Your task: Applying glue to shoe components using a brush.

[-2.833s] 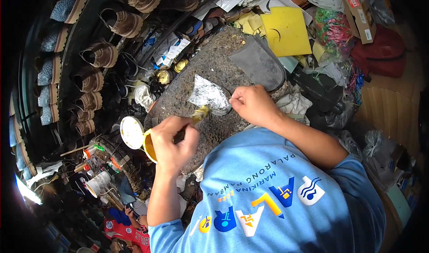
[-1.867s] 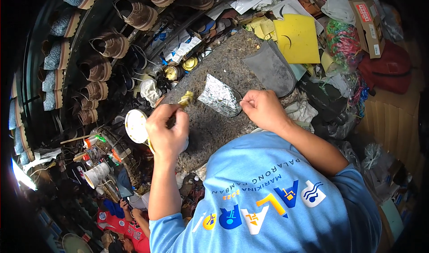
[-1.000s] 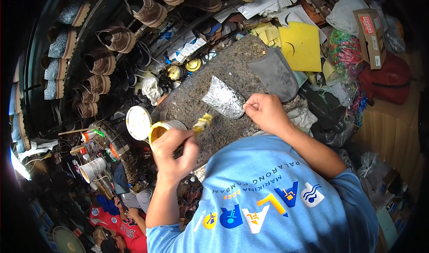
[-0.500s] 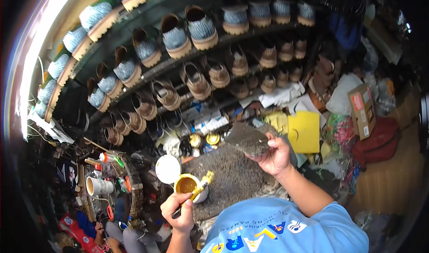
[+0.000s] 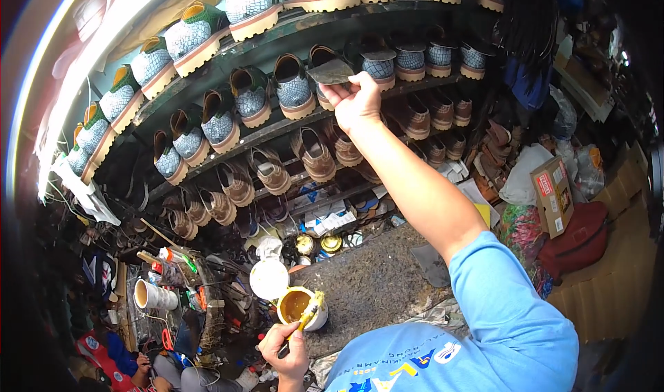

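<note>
My left hand (image 5: 285,350) is closed around a glue brush (image 5: 308,314) with thick yellow glue on its bristles. The brush is held over the rim of a white pot (image 5: 319,321) of amber glue, and a round white lid (image 5: 269,279) lies beside that pot. My right arm stretches up to the shoe rack. There my right hand (image 5: 358,105) pinches a flat dark sheet piece (image 5: 330,72) by its near edge, at the opening of a blue-patterned shoe (image 5: 322,54). Whether the piece rests on the shoe, I cannot tell.
Shelves (image 5: 266,125) hold rows of blue-patterned and brown shoes. Another dark piece (image 5: 430,265) lies on the rough worktable (image 5: 373,274). Small tins (image 5: 331,242) stand behind it. A cardboard box (image 5: 555,195) and red bag (image 5: 577,243) are at right; another person (image 5: 138,371) sits lower left.
My right hand has moved from above the worktable up to the middle shelf with a dark piece. The left hand still holds the brush at the pot. The view has shifted.
</note>
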### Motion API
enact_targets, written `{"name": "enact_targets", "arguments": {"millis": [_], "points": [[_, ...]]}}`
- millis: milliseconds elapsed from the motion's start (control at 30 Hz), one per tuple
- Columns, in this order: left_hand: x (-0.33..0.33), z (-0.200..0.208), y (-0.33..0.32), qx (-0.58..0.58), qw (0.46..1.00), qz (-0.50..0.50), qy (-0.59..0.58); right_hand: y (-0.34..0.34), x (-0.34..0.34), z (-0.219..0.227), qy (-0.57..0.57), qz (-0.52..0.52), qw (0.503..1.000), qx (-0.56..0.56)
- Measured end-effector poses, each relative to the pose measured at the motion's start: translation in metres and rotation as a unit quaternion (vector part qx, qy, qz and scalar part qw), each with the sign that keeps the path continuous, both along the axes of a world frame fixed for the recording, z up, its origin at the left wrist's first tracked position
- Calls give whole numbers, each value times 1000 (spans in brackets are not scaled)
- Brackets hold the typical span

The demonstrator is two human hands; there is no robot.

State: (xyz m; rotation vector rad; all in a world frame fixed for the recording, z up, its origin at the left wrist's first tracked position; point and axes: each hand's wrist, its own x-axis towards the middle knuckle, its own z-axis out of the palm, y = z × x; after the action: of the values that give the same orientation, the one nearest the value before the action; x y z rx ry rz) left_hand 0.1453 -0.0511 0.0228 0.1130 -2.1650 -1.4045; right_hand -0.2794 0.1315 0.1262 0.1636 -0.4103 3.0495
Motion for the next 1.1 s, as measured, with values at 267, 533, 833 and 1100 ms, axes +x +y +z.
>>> {"name": "enact_targets", "arguments": {"millis": [267,533,833,1100], "points": [[11,-6,-11,-26,999,18,1,-21,3,11,-55,-152,980,118],[7,2,-13,-45,998,20,-43,-4,31,7,-80,-164,963,197],[-31,31,-64,-127,981,39,-141,100,196,-69,108,-35,806,581],[-36,-18,-73,153,960,78,-219,176,304,-146,-53,27,269,961]]}}
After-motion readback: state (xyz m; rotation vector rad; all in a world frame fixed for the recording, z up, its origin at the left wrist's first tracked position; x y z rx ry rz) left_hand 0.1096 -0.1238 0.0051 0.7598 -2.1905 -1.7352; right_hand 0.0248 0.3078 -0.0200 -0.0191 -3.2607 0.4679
